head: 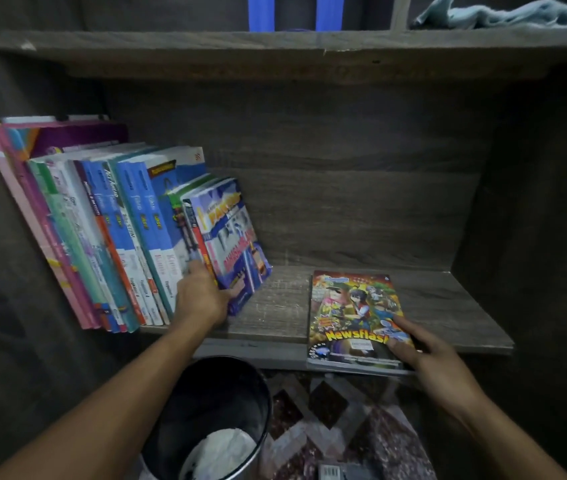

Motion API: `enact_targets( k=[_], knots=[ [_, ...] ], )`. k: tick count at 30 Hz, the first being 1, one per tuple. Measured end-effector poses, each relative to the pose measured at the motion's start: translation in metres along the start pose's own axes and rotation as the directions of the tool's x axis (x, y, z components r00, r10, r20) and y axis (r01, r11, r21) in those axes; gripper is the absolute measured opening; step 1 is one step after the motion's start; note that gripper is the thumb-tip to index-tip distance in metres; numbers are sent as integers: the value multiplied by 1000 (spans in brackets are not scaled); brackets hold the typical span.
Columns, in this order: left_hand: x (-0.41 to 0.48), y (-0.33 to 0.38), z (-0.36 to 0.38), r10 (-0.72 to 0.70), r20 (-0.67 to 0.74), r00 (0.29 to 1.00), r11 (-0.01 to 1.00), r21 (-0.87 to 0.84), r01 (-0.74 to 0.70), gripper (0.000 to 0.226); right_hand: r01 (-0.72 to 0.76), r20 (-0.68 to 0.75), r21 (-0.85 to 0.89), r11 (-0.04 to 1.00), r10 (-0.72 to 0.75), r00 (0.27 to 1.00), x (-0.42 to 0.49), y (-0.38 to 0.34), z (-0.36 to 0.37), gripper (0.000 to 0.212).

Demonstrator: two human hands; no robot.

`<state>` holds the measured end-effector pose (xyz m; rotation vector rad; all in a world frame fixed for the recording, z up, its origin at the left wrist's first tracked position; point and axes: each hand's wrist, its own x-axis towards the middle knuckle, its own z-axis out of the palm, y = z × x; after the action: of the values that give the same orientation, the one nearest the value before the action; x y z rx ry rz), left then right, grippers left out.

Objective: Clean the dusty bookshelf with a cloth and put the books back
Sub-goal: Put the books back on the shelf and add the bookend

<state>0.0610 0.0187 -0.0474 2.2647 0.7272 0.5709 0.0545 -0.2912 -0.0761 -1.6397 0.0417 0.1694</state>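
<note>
A round black waste bin (171,403) stands on the floor below the shelf front, between the two forearms, with a crumpled white wad (226,452) in its bottom.

Above it, on the grey wood-grain shelf board (275,306), a row of paperback books (119,237) with pink, green, white and blue spines leans back to the left against the side wall. The left hand (202,296) has its grip clamped on the right end of that row. Its thumb lies on the front cover of the last book, a blue-and-purple paperback (237,244), and its fingers are on the thin spines just to the left.

Well apart to the right, a colourful comic book titled "Newsflash" (351,313) lies flat, cover up, with its near edge hanging over the front of the board. The right hand (424,355) grips its near right corner, thumb pressed on the cover and forefinger along the right edge. The other fingers are hidden.

On the shelf above, in the right compartment, a light blue fluffy cloth (503,15) lies bunched. Two bright blue upright strips (261,12) show in the compartment to its left. Below, a patterned rug in maroon and cream (327,410) covers the floor beside the bin.
</note>
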Motion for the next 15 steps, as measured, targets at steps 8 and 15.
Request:
enact_targets(
  k=[8, 15],
  knots=[
    [-3, -2, 3, 82, 66, 994, 909, 404, -102, 34, -26, 2, 17, 1000, 26, 1000, 3, 1, -4, 42],
    [-69, 15, 26, 264, 513, 817, 951, 2, -309, 49, -62, 38, 43, 997, 61, 997, 11, 1, -7, 45]
  ],
)
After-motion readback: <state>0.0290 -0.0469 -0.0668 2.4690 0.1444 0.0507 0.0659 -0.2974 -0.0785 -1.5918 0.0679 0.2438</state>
